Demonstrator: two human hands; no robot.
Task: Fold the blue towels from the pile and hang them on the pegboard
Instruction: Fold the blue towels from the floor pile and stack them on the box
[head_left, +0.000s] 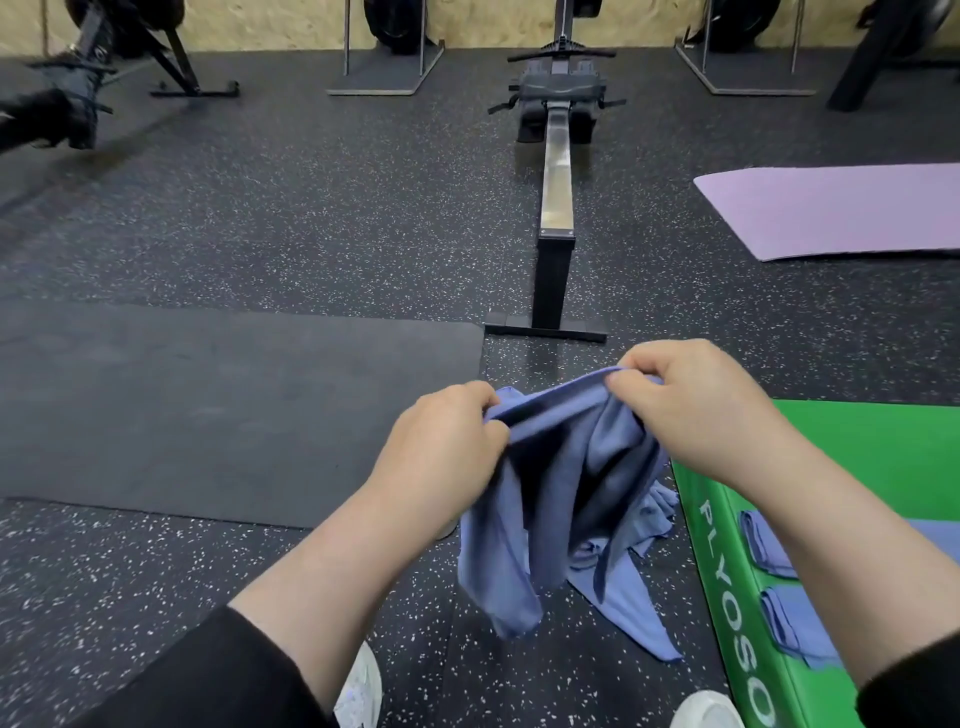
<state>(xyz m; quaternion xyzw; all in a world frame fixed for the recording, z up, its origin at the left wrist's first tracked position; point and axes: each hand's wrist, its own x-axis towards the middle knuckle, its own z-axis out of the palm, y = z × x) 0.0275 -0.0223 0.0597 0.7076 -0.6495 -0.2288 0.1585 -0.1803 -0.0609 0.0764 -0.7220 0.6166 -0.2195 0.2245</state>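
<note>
A blue towel (561, 483) hangs bunched in the air between both hands. My left hand (441, 441) pinches its upper edge at the left. My right hand (691, 400) pinches the same edge at the right. Below it, more blue towels (634, 592) lie in a loose pile on the speckled floor. Folded blue towels (769, 545) rest on top of the green plyo box (883, 457) at the right, partly hidden by my right forearm. No pegboard is in view.
A rowing machine (556, 171) stretches away straight ahead. A black mat (208, 405) lies at the left and a purple mat (841, 213) at the far right. Other gym equipment stands along the back wall. My white shoes (363, 691) show at the bottom.
</note>
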